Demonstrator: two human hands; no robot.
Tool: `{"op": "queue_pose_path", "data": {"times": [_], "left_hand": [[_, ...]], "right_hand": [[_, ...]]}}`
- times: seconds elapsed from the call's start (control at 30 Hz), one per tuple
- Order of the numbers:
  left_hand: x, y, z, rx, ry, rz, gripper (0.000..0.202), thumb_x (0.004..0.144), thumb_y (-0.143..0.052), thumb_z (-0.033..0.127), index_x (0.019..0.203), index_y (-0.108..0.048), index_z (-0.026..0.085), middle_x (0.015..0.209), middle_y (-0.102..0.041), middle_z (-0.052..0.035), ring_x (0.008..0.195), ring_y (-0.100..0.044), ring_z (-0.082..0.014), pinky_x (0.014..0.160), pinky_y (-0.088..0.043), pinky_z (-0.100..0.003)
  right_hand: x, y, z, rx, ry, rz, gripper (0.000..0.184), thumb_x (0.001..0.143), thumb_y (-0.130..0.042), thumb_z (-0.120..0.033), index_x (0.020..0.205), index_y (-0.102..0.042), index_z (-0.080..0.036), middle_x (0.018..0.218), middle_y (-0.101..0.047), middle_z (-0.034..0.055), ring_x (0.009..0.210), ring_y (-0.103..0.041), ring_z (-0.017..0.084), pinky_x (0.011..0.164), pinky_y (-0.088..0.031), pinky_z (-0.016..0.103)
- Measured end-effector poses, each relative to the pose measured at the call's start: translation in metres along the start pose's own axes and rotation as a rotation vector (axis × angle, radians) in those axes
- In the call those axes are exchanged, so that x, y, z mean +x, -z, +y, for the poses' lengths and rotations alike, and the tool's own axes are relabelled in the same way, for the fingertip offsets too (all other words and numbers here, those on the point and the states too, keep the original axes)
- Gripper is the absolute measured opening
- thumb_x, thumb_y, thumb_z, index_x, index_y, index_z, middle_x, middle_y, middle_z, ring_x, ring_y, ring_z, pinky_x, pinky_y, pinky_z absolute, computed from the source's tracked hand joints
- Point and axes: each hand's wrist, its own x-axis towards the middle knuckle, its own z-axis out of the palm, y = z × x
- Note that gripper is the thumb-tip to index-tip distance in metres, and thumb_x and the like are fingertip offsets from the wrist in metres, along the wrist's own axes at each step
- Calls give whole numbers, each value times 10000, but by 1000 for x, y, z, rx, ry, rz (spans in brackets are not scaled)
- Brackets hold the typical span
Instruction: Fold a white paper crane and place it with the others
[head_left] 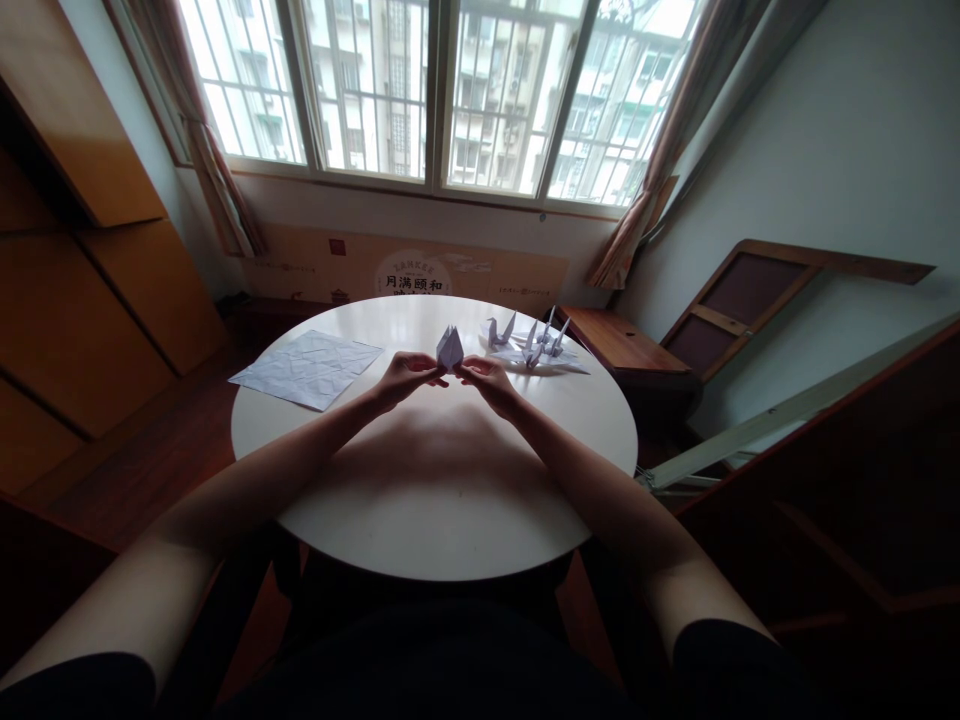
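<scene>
The left hand (409, 376) and right hand (489, 376), both pinched closed, hold the folded paper (450, 349) low, over the table (450, 510). Left of the folded paper lies a sheet (311, 368); right, cranes (532, 354).

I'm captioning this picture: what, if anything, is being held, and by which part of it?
A small, pale, folded-paper piece with pointed tips, pinched by its lower sides between the left hand and right hand.
</scene>
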Motion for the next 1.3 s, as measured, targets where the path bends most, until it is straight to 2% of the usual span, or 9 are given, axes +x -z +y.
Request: {"op": "queue_pose_path", "data": {"times": [0.13, 0.27, 0.5, 0.67, 0.8, 0.97, 1.07, 1.17, 1.3], "left_hand": [[-1, -1, 2, -6, 23, -8, 606, 689, -848, 519, 1071, -691, 76, 827, -758, -136, 706, -747, -257, 680, -550, -328], [-2, -1, 4, -26, 52, -12, 978, 695, -869, 456, 1459, -370, 105, 862, -771, -129, 687, -747, -234, 679, -554, -315], [0, -1, 0, -53, 74, -26, 1034, 701, -876, 418, 1499, -316, 72, 875, -770, -153, 676, -742, -226, 675, -556, -310], [-1, -1, 0, -54, 92, -29, 1050, 670, -898, 402, 1494, -339, 71, 848, -771, -142, 684, -736, -224, 691, -547, -312], [-1, 0, 0, -24, 115, -52, 880, 663, -889, 447, 1369, -523, 69, 810, -762, -136, 697, -723, -222, 677, -526, -306], [2, 1, -4, 9, 109, -3, 531, 671, -835, 550, 913, -730, 89, 814, -737, -116, 727, -683, -199, 666, -503, -300], [4, 1, -6, -15, 112, 26, 507, 594, -871, 541, 787, -713, 99, 749, -706, -77, 710, -654, -190, 667, -490, -301], [4, 0, -5, -27, 116, -9, 470, 580, -877, 513, 735, -692, 109, 681, -665, -39, 681, -627, -176, 676, -478, -301], [1, -1, 0, -24, 122, -36, 417, 611, -852, 478, 700, -665, 116, 658, -635, -18, 658, -601, -156, 678, -464, -293]], "right_hand": [[1, 0, 3, -35, 2, 10, 486, 641, -768, -633, 730, -703, -160, 719, -684, 37, 685, -587, 141, 667, -474, 287], [2, 0, 4, -52, 19, 5, 475, 659, -756, -628, 719, -703, -159, 726, -708, 50, 670, -585, 140, 668, -473, 290], [3, -1, 6, 10, 26, -7, 467, 630, -800, -590, 754, -666, -161, 711, -696, 39, 675, -609, 148, 683, -489, 304], [4, 0, 10, 64, 27, -12, 639, 625, -838, -512, 1115, -593, -183, 641, -616, -45, 651, -626, 156, 694, -511, 324], [5, 1, 12, 82, 10, -36, 884, 624, -854, -451, 1364, -454, -180, 631, -574, -76, 651, -629, 161, 718, -529, 343], [5, 1, 15, 79, -9, -93, 891, 609, -865, -430, 1369, -481, -165, 635, -560, -75, 646, -630, 159, 695, -527, 333], [5, 0, 16, 64, -32, -139, 764, 614, -855, -480, 1249, -581, -156, 635, -579, -55, 607, -607, 146, 641, -509, 311], [3, -1, 16, 23, -56, -164, 558, 675, -776, -593, 962, -677, -125, 622, -603, -12, 567, -568, 123, 585, -468, 278], [-1, -3, 10, -70, -87, -145, 553, 720, -692, -670, 680, -657, -120, 562, -584, 10, 540, -522, 104, 536, -396, 245]]}}
